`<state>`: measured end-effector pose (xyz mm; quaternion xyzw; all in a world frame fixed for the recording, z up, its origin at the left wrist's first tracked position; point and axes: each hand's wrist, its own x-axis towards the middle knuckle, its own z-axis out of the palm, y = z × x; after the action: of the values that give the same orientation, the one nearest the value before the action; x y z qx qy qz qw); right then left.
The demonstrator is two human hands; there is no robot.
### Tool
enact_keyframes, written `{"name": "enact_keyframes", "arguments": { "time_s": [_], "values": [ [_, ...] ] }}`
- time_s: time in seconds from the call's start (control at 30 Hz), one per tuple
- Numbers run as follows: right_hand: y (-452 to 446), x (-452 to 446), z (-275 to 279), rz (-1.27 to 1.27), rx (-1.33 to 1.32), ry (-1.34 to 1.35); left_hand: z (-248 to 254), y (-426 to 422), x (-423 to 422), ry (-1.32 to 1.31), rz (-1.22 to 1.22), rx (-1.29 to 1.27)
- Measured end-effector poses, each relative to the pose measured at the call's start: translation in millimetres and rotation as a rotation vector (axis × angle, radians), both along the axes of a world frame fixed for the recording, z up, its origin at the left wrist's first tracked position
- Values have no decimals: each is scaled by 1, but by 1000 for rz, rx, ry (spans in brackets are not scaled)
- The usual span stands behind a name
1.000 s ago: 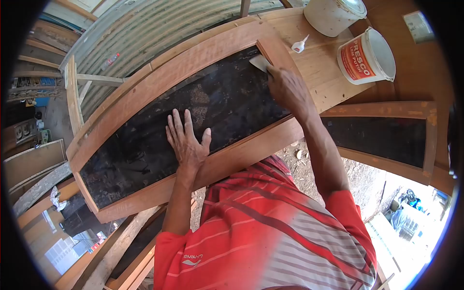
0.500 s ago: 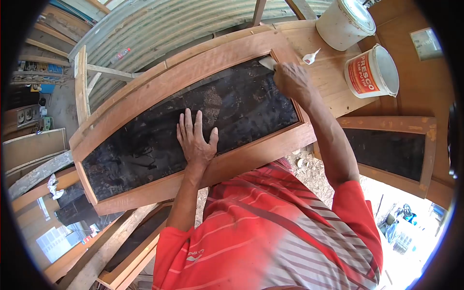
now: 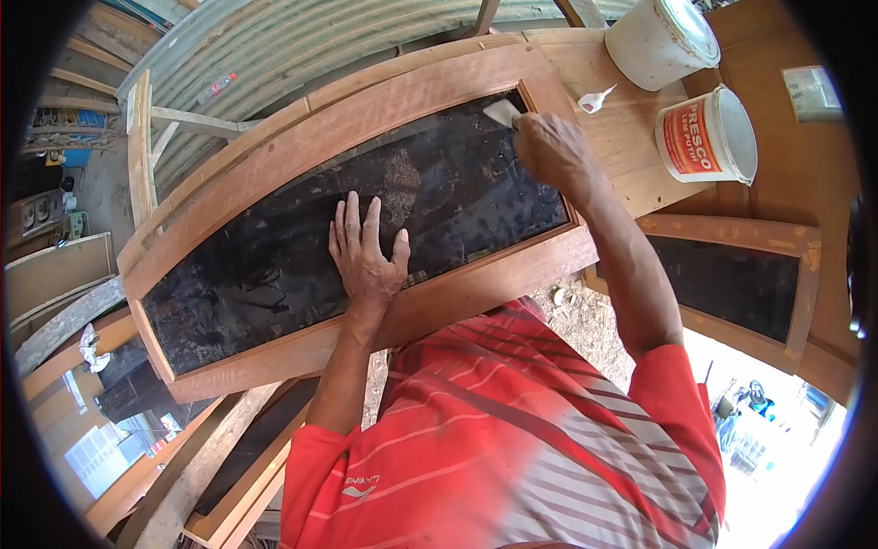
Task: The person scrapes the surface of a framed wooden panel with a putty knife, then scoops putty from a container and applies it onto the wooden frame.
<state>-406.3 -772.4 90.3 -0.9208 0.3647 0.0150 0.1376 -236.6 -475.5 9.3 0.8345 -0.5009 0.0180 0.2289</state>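
Note:
A wooden frame (image 3: 302, 108) with a dark glossy panel (image 3: 274, 247) set into it lies tilted across the bench before me. My left hand (image 3: 366, 256) rests flat on the panel, fingers spread. Near the panel's upper right corner, my right hand (image 3: 553, 151) is closed round a putty knife (image 3: 502, 113). Its pale blade shows against the dark surface; the handle is hidden in my fist. Dust and smudges mark the panel, with a brownish speckled patch (image 3: 401, 183) between my hands.
A white glue tub with a red label (image 3: 692, 137) and another white bucket (image 3: 658, 46) stand on the bench at right. A small white nozzle bottle (image 3: 595, 99) lies nearby. Another framed dark panel (image 3: 732, 284) is at lower right. Corrugated metal sheeting (image 3: 302, 55) rises behind.
The putty knife's blade has turned and shifted slightly within the corner, showing more of its face. My left hand stays flat on the panel. The view has shifted slightly.

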Motion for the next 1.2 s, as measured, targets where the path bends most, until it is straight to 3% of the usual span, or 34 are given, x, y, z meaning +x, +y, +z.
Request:
{"name": "enact_keyframes", "arguments": {
  "time_s": [0.27,0.3,0.57,0.77,0.97,1.1,1.13,1.2],
  "values": [
    [-45,-17,-34,80,-97,42,0,3,-4,-13,14,-42],
    [-40,-19,-37,41,-52,-55,-1,-2,-1,-31,29,-56],
    [8,-44,4,-20,25,-229,0,2,3,-35,-46,-10],
    [113,-137,41,-171,201,57,1,-4,-1,-59,-12,12],
    [98,-121,7,-107,17,58,-1,-2,-3,-62,-13,17],
    [111,-128,19,-173,65,120,-1,-9,3,-68,-3,-11],
    [104,-131,9,-47,-101,112,-2,-7,0,-63,1,-10],
    [91,-121,6,-82,-10,123,1,-5,-5,-34,-6,-9]
  ]
}}
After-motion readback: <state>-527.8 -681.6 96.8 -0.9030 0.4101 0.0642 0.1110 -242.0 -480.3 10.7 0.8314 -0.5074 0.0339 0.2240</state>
